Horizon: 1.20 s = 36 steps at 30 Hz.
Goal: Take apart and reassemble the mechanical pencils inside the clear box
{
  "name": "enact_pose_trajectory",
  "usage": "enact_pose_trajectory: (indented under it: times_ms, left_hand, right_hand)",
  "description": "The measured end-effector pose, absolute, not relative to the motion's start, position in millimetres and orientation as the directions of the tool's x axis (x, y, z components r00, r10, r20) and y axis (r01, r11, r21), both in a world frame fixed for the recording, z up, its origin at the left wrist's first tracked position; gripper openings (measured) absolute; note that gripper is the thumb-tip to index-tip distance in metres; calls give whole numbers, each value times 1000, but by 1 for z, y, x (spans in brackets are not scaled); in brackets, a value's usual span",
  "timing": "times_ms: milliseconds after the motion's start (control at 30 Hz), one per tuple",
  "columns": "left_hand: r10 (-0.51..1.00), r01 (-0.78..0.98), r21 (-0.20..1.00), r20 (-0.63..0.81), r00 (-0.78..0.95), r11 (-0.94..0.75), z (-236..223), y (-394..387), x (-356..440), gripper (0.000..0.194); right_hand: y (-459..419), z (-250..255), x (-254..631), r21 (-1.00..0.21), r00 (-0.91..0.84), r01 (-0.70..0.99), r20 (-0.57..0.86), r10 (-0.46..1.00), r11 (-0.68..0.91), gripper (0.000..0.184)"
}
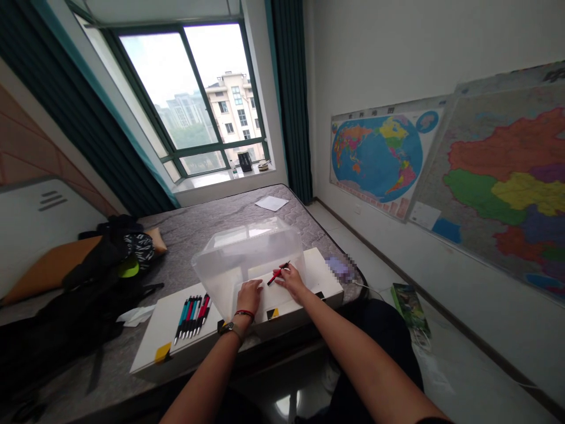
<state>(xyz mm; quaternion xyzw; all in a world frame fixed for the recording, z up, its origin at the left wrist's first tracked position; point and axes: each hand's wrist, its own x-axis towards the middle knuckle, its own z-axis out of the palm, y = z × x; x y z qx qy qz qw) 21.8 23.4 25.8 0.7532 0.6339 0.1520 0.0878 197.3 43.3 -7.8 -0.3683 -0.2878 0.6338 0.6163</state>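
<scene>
Two bare forearms [362, 353], foremost, reaching in from the lower edge; a dark-clad leg [392, 333] beside the right one.

Left hand [250, 295]: back upward, fingers together and slightly bent, at the mouth of the plastic bin; fingertips partly hidden, grip impossible to tell. On its wrist, a red bracelet [245, 314] and a watch [230, 330].

Right hand [291, 281]: thumb and fingers closed on one red-and-black pen [278, 274], slanted, just in front of the bin's inner wall.

Plastic bin [253, 253]: one, whitish and see-through, on its side, mouth toward the camera, on a long white box [161, 321] with yellow-and-black corner marks [162, 353].

Pens [192, 315]: one row, side by side on the white box, left of the bin; red, teal and black barrels, silver tips toward the camera.

Mattress [189, 224]: grey, patterned, under the white box. Upon it: white tissue [136, 316] and a dark heap of bags [99, 265] to the left; paper sheet [271, 203] beyond the bin; purple item [339, 268], blurred, to the right.

Floor, right: green packet [410, 309].

Beyond: window [194, 100], dark green curtains [289, 100], two wall maps [377, 156].
</scene>
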Motion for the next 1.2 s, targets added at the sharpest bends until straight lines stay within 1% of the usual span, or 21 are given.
enact_pose_trajectory:
  times_ms: [67,133,200,300,367,467,567,667,800,967,1100,1200]
  left_hand:
    - [984,911,373,84,156,-177,30,27,15,37]
    - [988,914,377,31,150,-150,35,30,9,43]
    - [987,936,318,-11,160,-148,41,33,6,47]
    - [977,960,212,-69,199,-181,50,39,9,41]
    - [976,970,166,-92,197,-180,52,44,15,38]
    - [980,977,118,-74,187,-177,52,51,26,36]
    - [979,976,99,-46,198,-192,49,55,33,28]
    - [980,977,99,-43,196,-191,46,61,33,25]
    - [981,982,92,-89,173,-165,45,69,31,21]
    - [972,974,80,-85,217,-210,41,68,32,22]
    - [978,974,135,-78,193,-182,36,60,32,20]
    - [980,964,219,-92,177,-154,32,49,28,18]
  right_hand:
    - [44,-7,197,-818,23,-569,-118,993,-84,41]
    - [44,-7,198,-819,13,-566,-122,992,-93,41]
    - [45,-7,198,-820,6,-565,-122,992,-97,41]
    - [44,-7,198,-818,12,-568,-121,993,-93,41]
    - [44,-8,198,-816,16,-571,-120,993,-90,42]
    - [43,-8,199,-816,14,-571,-112,994,-84,43]
    - [42,-7,199,-816,16,-573,-105,994,-77,42]
    - [42,-7,199,-817,12,-571,-111,994,-85,42]
    - [44,-9,200,-820,2,-564,-119,993,-97,44]
    - [45,-10,200,-824,1,-559,-114,994,-94,43]
    - [44,-10,201,-827,-6,-555,-111,994,-96,41]
    - [44,-11,201,-831,15,-551,-106,994,-80,40]
